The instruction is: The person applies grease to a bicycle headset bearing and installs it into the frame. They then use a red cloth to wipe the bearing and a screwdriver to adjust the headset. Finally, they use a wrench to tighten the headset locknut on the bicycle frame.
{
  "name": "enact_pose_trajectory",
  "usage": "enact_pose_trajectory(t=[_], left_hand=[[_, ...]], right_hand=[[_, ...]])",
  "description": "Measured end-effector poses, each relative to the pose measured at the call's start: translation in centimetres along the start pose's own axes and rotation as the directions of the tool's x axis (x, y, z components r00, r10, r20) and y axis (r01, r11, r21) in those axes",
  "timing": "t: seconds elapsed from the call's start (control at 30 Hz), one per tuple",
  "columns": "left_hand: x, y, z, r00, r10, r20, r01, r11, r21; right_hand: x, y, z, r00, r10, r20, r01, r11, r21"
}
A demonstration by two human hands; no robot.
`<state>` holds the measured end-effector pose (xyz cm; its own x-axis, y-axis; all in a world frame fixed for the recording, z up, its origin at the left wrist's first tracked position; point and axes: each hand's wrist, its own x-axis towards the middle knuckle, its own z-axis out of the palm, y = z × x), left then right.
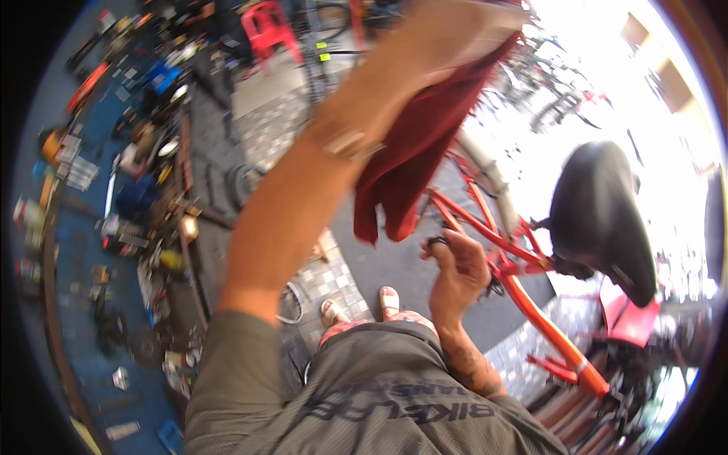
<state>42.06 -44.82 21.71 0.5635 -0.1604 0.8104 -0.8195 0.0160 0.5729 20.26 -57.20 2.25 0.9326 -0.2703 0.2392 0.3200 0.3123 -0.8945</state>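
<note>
My left arm reaches up and across to the top of the view, where my left hand is blurred by motion. From it hangs a dark red cloth, its lower end loose in front of my body. My right hand is lower down, its fingers curled in beside an orange-red bicycle frame. A small dark thing shows at those fingers; I cannot tell whether it is held or is a ring. The black saddle stands out to the right of the frame.
A blue workbench cluttered with tools and parts runs along the left. A red plastic chair stands at the far end. Several bicycles are at the bright far right, and a second red chair is behind the saddle.
</note>
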Motion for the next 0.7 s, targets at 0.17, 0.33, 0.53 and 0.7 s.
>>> enact_pose_trajectory(t=[0.17,0.33,0.53,0.7], left_hand=[[-4.2,1.3,2.0,0.995,0.095,0.006,-0.081,0.805,0.588],[-21.1,5.3,-6.8,0.868,-0.182,-0.463,0.321,0.916,0.242],[-51.9,18.9,-30.7,0.328,0.011,-0.945,0.921,-0.229,0.316],[-67.5,30.6,-37.0,-0.034,0.184,-0.982,0.618,-0.769,-0.165]], right_hand=[[-2.3,4.0,-1.2,0.975,0.195,0.106,-0.175,0.969,-0.173],[-3.8,9.2,-3.7,0.746,0.614,0.257,-0.594,0.788,-0.161],[-4.5,13.1,0.8,0.539,0.776,0.326,-0.679,0.630,-0.376],[-5.7,16.9,14.4,0.471,0.749,0.465,-0.519,0.662,-0.541]])
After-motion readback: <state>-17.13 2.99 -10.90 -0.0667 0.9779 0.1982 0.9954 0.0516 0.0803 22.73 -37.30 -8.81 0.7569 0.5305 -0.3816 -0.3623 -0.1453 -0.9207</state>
